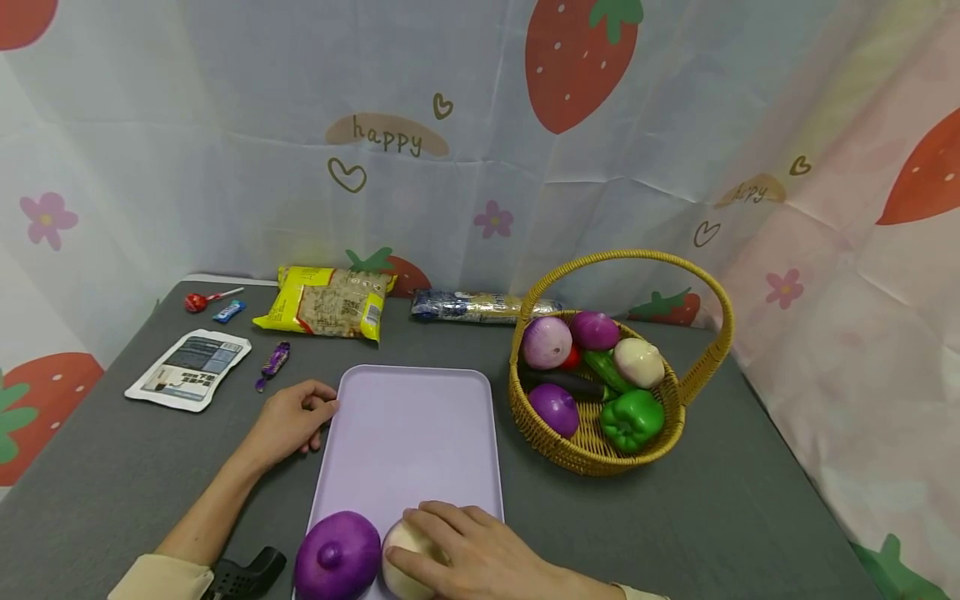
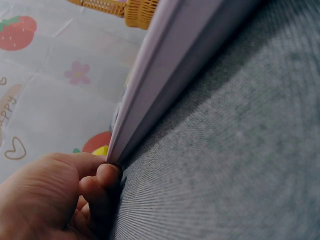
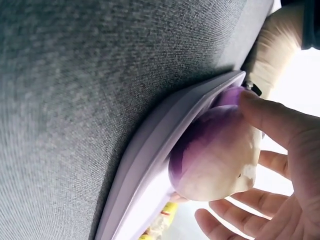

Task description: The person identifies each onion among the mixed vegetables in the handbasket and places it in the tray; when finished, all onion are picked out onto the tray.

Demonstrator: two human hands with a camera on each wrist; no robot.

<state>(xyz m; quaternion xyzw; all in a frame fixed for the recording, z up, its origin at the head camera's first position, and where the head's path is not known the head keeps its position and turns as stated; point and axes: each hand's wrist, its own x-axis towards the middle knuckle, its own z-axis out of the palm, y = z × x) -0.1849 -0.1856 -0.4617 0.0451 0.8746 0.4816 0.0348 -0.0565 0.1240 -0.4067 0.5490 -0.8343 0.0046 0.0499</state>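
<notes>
A lilac tray [image 1: 408, 442] lies on the grey table. At its upper left edge my left hand [image 1: 296, 423] pinches the rim between thumb and fingers, shown close up in the left wrist view. On the tray's near end sits a white-and-purple turnip [image 3: 215, 155]. My right hand [image 1: 480, 554] reaches over it, thumb on one side and fingers curving round the other; the right wrist view shows a gap between palm and turnip. Left of the turnip, on the same tray, rests a round, glossy purple onion [image 1: 339, 554].
A yellow wicker basket [image 1: 592, 462] of vegetables, including a green pepper [image 1: 632, 421], stands right of the tray. Behind are a yellow bag [image 1: 333, 304] and a long foil packet [image 1: 472, 307]. Left lie a white pouch [image 1: 189, 369], a lollipop [image 1: 197, 302] and wrapped candies [image 1: 274, 362].
</notes>
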